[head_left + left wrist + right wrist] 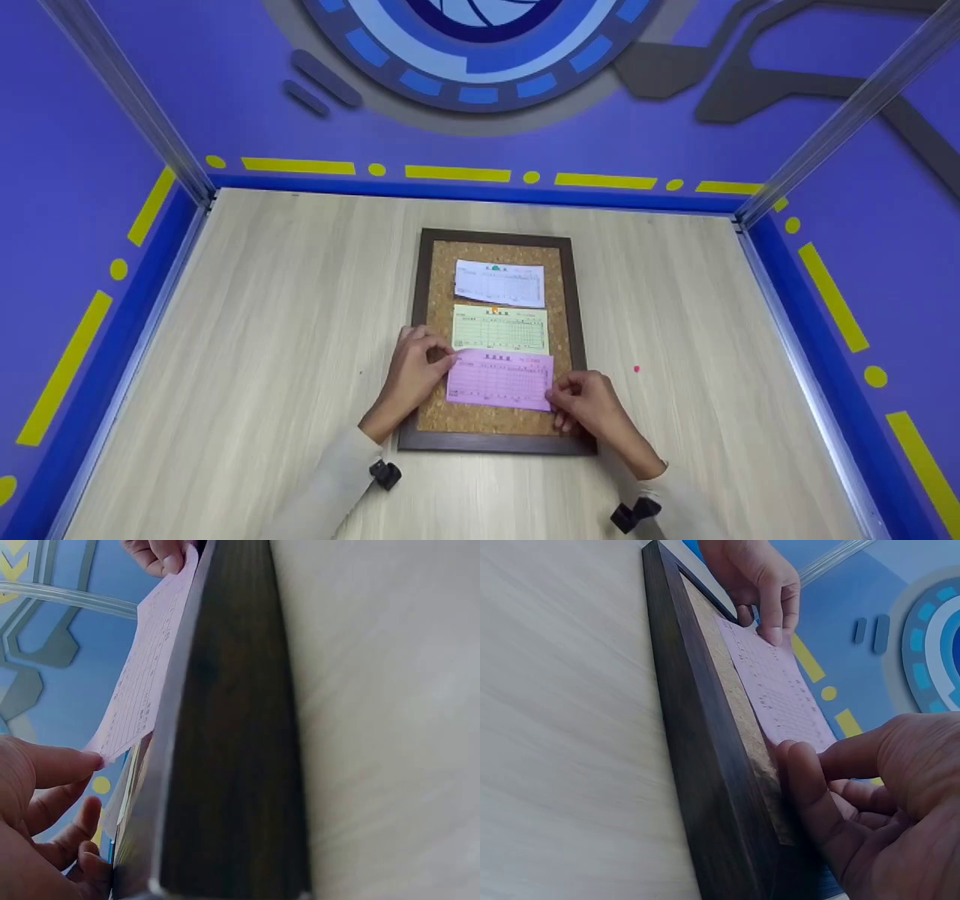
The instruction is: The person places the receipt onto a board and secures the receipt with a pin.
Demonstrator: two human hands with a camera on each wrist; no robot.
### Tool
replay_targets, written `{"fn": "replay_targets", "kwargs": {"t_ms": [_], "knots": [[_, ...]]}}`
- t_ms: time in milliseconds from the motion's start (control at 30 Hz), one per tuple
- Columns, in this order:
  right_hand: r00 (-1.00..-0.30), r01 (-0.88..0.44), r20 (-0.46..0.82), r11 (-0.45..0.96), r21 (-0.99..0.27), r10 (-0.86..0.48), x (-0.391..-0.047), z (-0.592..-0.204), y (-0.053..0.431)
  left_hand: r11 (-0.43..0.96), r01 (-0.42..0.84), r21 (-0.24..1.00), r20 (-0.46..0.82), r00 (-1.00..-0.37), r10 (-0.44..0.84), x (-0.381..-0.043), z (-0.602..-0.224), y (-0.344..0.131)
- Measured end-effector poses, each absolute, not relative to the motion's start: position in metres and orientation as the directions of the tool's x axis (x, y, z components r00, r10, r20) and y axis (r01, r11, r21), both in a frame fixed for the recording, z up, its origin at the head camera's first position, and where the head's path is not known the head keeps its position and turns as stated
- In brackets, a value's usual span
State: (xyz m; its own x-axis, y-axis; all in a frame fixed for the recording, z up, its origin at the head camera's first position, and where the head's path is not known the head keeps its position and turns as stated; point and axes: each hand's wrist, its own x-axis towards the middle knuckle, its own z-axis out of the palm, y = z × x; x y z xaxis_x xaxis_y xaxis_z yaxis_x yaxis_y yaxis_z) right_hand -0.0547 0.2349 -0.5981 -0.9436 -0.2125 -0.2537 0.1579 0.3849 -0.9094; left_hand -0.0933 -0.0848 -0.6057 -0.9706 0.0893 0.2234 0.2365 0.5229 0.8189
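Observation:
A pink printed form (500, 380) lies over the lower part of a cork board (487, 421) with a dark frame. My left hand (417, 365) pinches its upper left corner between thumb and finger. At the lower right corner, my right hand (590, 403) pinches the same sheet. In the right wrist view the pink slip (776, 686) stretches between both hands, close above the cork. Above it on the board are a yellow-green form (500, 330) with an orange pushpin (494, 309) and a white form (499, 285) with a green pushpin (496, 267).
A small red pushpin (637, 369) lies on the wood-grain table (285, 322), right of the board. The board's dark frame (495, 443) stands up from the tabletop. Blue-purple panels (840, 315) wall the table on the left, back and right.

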Motion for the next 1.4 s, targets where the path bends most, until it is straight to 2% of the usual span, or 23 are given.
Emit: {"fn": "replay_targets", "kwargs": {"t_ms": [400, 1000, 1400], "knots": [[-0.931, 0.128, -0.267, 0.464, -0.876, -0.247, -0.057, -0.595, 0.234, 0.648, 0.304, 0.698, 0.298, -0.947, 0.124, -0.090, -0.611, -0.081], [-0.923, 0.129, -0.289, 0.501, -0.855, -0.255, -0.059, -0.594, 0.235, 0.555, 0.333, 0.762, 0.276, -0.943, 0.187, -0.089, -0.620, -0.083], [-0.927, 0.115, -0.283, 0.535, -0.837, -0.244, -0.058, -0.596, 0.233, 0.594, 0.328, 0.734, 0.266, -0.944, 0.193, -0.090, -0.621, -0.082]]}}
